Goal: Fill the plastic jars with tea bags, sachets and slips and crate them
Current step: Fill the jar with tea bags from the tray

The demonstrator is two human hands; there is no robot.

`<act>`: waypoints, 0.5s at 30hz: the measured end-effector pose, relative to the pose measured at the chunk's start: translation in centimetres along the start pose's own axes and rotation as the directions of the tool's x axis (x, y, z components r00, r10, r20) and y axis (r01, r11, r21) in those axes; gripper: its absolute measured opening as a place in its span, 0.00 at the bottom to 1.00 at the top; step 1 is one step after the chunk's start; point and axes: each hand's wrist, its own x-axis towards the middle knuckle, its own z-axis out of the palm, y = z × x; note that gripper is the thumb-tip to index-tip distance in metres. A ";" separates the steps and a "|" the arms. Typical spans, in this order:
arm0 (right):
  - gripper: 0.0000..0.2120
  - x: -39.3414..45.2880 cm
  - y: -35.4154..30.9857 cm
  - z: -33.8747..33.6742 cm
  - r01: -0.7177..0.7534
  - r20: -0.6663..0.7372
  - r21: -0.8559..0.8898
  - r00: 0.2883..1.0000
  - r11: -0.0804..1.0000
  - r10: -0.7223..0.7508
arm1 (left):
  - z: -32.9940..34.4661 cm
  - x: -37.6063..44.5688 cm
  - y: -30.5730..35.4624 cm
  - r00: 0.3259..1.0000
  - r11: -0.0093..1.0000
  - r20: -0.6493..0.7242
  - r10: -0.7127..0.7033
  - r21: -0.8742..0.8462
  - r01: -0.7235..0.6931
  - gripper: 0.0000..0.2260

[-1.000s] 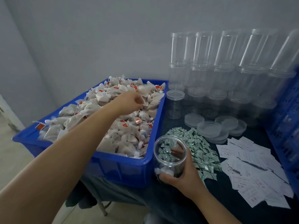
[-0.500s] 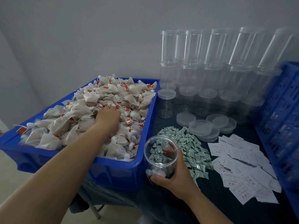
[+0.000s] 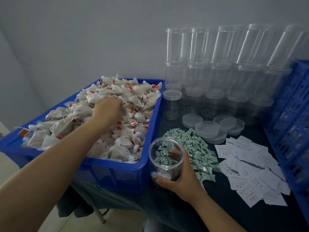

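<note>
Showing the head view: left hand point(image 3: 108, 111), fingers curled down into the heap of white mesh tea bags with red tags point(image 3: 133, 99) in the blue plastic bin point(image 3: 117, 173) at left centre; whether it grips a bag cannot be told. Right hand point(image 3: 179, 178) wraps the open clear plastic jar point(image 3: 165, 158) standing at lower centre, just beside the bin. Green-and-white sachets point(image 3: 199, 148) lie right of the jar, white printed slips point(image 3: 250, 169) farther right. Stacked empty clear jars point(image 3: 220, 67) and clear round lids point(image 3: 207, 131) fill the upper right; a blue lattice crate point(image 3: 292, 123) stands at the right edge.
</note>
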 end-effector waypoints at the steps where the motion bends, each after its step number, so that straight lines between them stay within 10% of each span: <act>1: 0.45 0.0 0.0 0.0 0.000 -0.001 0.001 1.000 1.000 0.000 | -0.4 0.2 0.0 1.000 1.000 0.003 -0.005 -0.031 0.005 0.06; 15: 0.46 0.2 0.3 0.1 0.007 -0.007 0.007 1.000 1.000 -0.007 | -7.9 -1.0 3.4 0.992 0.899 0.019 0.123 -0.425 -0.103 0.05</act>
